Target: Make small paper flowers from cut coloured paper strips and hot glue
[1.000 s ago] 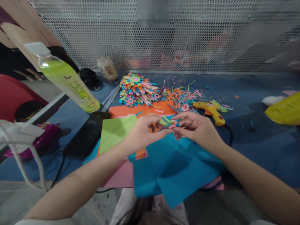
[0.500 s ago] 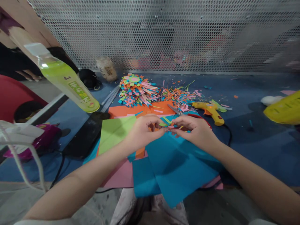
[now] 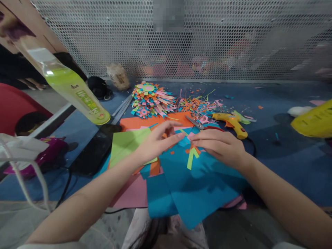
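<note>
My left hand (image 3: 159, 141) hovers above the paper sheets with its thumb and curved fingers apart. Its thumb tip is close to a small light-blue paper piece (image 3: 183, 143). My right hand (image 3: 224, 145) has its fingers together, fingertips closed on small colored paper strips; pink, orange and a forked green strip (image 3: 190, 159) show around them. Part of this bunch is hidden by the fingers. Under both hands lies a large blue paper sheet (image 3: 194, 190). Scissors (image 3: 194, 122) with red handles rest just beyond, partly behind the right hand.
Behind stand a multicolored paper-flower piece (image 3: 149, 100) and a heap of paper shreds (image 3: 195, 105). A yellow glue gun (image 3: 230, 122) lies at right, a yellow bottle (image 3: 313, 119) farther out. At left are a green drink bottle (image 3: 77, 93) and green paper (image 3: 128, 143).
My hands were together pinching small paper strips. The left hand has come off with its fingers parted; the right has flattened over the strips, and the green strip now shows below it.
</note>
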A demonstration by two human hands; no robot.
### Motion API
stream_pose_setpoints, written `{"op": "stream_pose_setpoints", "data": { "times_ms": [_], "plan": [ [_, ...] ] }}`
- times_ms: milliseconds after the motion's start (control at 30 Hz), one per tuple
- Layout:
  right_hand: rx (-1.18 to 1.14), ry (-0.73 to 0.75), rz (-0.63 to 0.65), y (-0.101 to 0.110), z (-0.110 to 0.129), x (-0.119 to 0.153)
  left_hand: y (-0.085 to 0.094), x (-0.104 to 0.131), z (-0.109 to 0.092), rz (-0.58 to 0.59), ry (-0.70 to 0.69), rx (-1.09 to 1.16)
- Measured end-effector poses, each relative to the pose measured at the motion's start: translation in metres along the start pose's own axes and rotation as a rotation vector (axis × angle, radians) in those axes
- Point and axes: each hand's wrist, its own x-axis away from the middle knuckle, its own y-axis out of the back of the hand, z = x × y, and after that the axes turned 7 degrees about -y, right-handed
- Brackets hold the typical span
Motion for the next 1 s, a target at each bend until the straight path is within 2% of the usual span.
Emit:
{"op": "stream_pose_setpoints", "data": {
  "times_ms": [67, 133, 233, 300, 367, 433, 500, 600, 733, 933, 1000],
  "plan": [
    [-0.042, 0.025, 0.014, -0.003, 0.0, 0.002, -0.002, -0.001, 0.002, 0.147, 0.079, 0.029],
    [-0.081, 0.054, 0.017, -0.005, 0.0, 0.002, -0.004, -0.001, 0.003, 0.247, 0.122, 0.098],
    [-0.125, 0.053, 0.021, -0.004, 0.002, -0.002, -0.006, 0.0, 0.004, 0.285, 0.175, 0.241],
    [-0.143, -0.083, 0.045, -0.002, 0.006, -0.005, -0.008, -0.001, 0.004, 0.261, 0.193, 0.288],
    [-0.204, -0.329, 0.047, -0.002, 0.011, -0.009, -0.009, -0.001, 0.003, 0.205, 0.187, 0.29],
    [-0.337, -0.562, 0.025, -0.003, 0.013, -0.011, -0.009, -0.002, 0.001, 0.131, 0.184, 0.277],
    [-0.485, -0.683, 0.053, -0.007, 0.013, -0.012, -0.009, -0.002, 0.001, 0.042, 0.194, 0.251],
    [-0.541, -0.746, 0.108, -0.013, 0.012, -0.012, -0.01, -0.002, 0.001, -0.047, 0.174, 0.238],
    [-0.514, -0.793, 0.134, -0.017, 0.014, -0.013, -0.01, -0.002, 0.005, -0.008, 0.133, 0.181],
    [-0.484, -0.775, 0.175, -0.015, 0.017, -0.014, -0.011, 0.0, 0.01, -0.001, -0.031, -0.014],
    [-0.419, -0.758, 0.202, -0.011, 0.017, -0.016, -0.011, 0.0, 0.009, 0.0, -0.032, -0.041]
  ]
}}
